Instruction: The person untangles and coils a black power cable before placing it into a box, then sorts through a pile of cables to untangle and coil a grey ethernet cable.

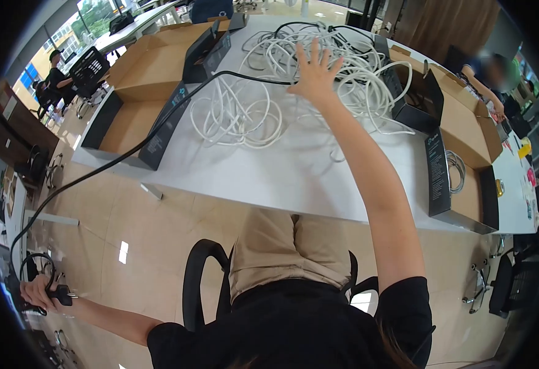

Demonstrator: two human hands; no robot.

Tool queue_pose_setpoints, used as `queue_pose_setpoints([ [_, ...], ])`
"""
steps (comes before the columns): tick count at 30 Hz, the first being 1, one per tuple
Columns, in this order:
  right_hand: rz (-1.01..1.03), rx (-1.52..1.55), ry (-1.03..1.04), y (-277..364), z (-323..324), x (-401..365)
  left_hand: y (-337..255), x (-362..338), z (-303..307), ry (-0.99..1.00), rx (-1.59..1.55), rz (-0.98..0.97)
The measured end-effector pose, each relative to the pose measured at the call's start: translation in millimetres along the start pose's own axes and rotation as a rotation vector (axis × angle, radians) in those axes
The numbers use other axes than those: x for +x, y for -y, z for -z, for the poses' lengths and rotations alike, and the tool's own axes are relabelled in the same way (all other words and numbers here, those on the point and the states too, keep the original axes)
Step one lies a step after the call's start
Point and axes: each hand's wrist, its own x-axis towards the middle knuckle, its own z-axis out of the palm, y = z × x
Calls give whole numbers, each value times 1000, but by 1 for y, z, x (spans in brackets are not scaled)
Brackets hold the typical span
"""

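My left hand (39,294), stretched far out to the left beyond the table, is closed around a black power cable (140,145) with a loop and a plug end (66,294) sticking out of the grip. From there the cable runs up in a long arc over a box and the table to the heap, ending from view beside my right hand (314,77). That hand hovers with fingers spread over a large tangle of white cables (368,86), some black ones among them. A smaller loose coil of white cable (239,117) lies left of it on the white table (220,178).
An open cardboard box (131,120) stands on the table's left side. Another open box (466,184) at the right holds a coiled grey cable (456,172). Dark box parts (414,98) flank the heap. Chair armrests surround my lap. One person (488,80) sits at the right, another (57,77) far left.
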Motion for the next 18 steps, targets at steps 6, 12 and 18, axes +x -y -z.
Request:
queue_pose_setpoints([
  [6, -40, -147, 30, -18, -9, 6, -64, -45, -6, -95, 400, -65],
  [12, -57, -240, 139, -10, -5, 10, -70, -88, -34, -62, 558, 15],
  [18, 35, -42, 42, 1, -3, 3, 5, -82, -31, 187, 254, 268],
])
